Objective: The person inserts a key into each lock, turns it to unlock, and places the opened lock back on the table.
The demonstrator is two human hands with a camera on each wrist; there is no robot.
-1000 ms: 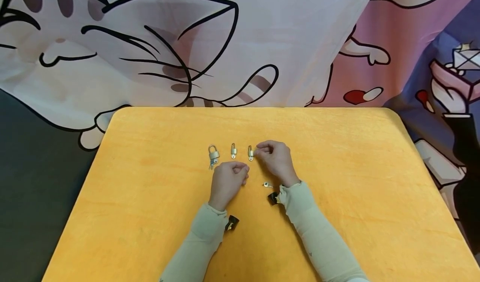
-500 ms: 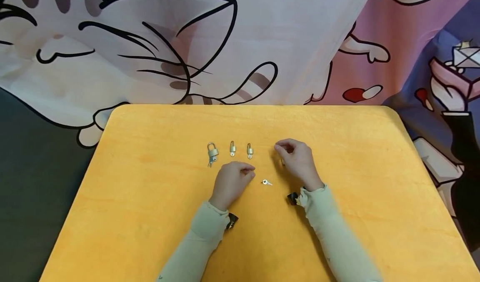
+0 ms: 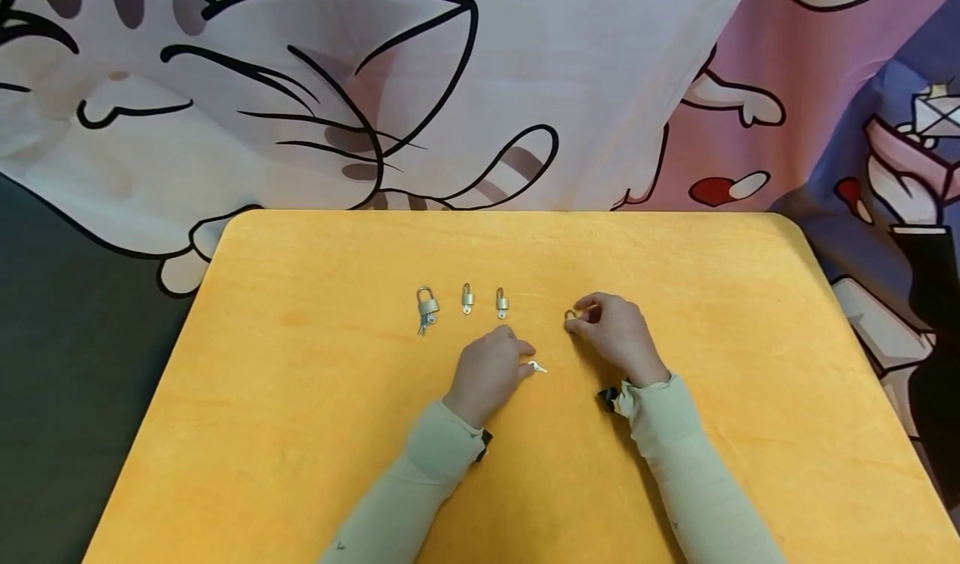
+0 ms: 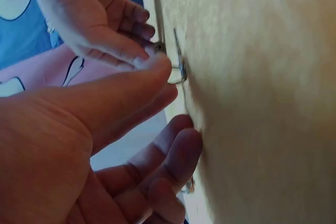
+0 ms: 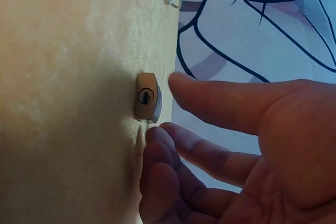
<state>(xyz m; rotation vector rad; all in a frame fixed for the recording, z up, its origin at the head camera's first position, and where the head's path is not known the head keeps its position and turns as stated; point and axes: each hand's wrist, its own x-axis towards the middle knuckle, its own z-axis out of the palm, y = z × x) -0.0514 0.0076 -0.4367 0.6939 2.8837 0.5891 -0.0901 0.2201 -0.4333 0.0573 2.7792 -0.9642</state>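
In the head view my left hand (image 3: 489,374) reaches to a small silver key (image 3: 537,367) lying on the table. Its thumb and index fingertip stand apart beside the key (image 4: 181,71), and no firm pinch shows in the left wrist view. My right hand (image 3: 618,339) is at a small brass padlock (image 3: 570,316), thumb and index finger spread around it. In the right wrist view this padlock (image 5: 146,97) rests on the table with its keyhole facing the camera. A gap shows between thumb and padlock body; the other fingers are bent below it.
Left of the hands, a larger padlock (image 3: 428,306) with keys and two small padlocks, a middle one (image 3: 468,299) and a right one (image 3: 502,303), lie in a row on the yellow table (image 3: 300,364). Behind the table hangs a cartoon-printed cloth (image 3: 600,72).
My right hand has moved right, away from the row of padlocks, to the separate small padlock. My left hand has shifted right to the key.
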